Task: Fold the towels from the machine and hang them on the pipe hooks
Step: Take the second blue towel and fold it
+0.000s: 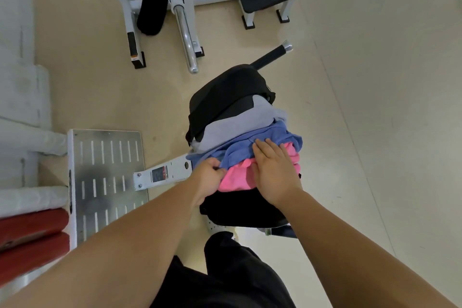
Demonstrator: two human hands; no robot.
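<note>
Looking straight down onto the machine's black padded surface (240,210), heaped with towels. Pinching the near-left edge of the blue towel (275,134) with the left hand (208,174), fingers curled round the cloth. Pressing down flat with the right hand (273,170), fingers straight and close together, across the overlap of blue on the pink towel (236,177). Gripping nothing on that side, only pinning the heap.

Reading the stack from far to near: grey towel (240,122) up against the black back pad (225,92), then blue, then pink nearest the body. All crumpled, none folded yet, none hung. No sign of the pipe hooks anywhere in view.

Now for the key relation. Finding the blue towel ahead and to the right of the left hand, with its long axis running left to right across the surface, roughly square to both forearms. Gripped at the left end only, with the other end reaching the right side of the pile, just past the right hand. Nearer to that free end: the right hand, already lying on the cloth. Probably calling for a switch there from pressing to gripping, then a lift by both ends to draw blue clear of pink and grey. Worth watching for pink dragging along, apparently tucked under the blue edge. Off to the left, a slotted metal footplate (105,170), well apart from the pile.
</note>
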